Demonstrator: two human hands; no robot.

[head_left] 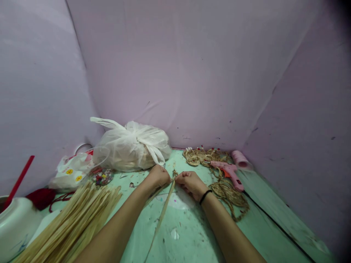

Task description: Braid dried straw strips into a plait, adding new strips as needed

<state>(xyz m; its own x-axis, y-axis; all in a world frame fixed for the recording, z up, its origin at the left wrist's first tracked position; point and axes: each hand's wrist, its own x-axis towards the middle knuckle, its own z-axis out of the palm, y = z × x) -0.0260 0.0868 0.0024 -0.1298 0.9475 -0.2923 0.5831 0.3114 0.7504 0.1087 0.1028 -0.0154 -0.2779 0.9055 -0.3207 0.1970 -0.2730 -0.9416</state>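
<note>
My left hand [160,176] and my right hand [189,182] come close together above the middle of the green table. The fingers of both are pinched on a thin tan plant-fibre strip [163,210], one end of which trails down toward the front of the table. A small twisted or braided bit [174,173] of the same fibre shows between my fingertips. My right wrist wears a black band [205,197]. Left of my left forearm lies a bundle of long dry fibre strips [71,219].
A tied white plastic bag [134,144] stands at the back, with a bag of beads [101,176] beside it. To the right are braided coils [204,156], a pink glue gun [229,172] with a black cord, and a pink thread spool [240,160]. A white pot [18,223] sits far left.
</note>
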